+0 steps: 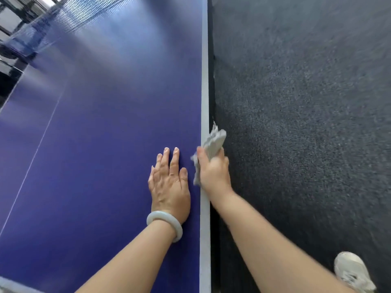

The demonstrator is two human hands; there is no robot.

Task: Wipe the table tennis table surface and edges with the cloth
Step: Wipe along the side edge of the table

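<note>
The blue table tennis table (pixel 101 127) fills the left of the view, with a white line along its right edge (pixel 204 81). My right hand (pixel 213 172) grips a light grey cloth (pixel 214 140) against that right edge, thumb on top of the table and fingers down over the side. My left hand (pixel 169 182) lies flat on the blue surface just left of the edge, fingers straight and spread. A pale bangle (pixel 165 223) circles my left wrist.
The net (pixel 42 28) crosses the table at the far upper left. A thin white centre line (pixel 31 157) runs down the surface. Dark speckled floor (pixel 306 123) lies to the right of the table. My white shoe (pixel 352 271) stands at the lower right.
</note>
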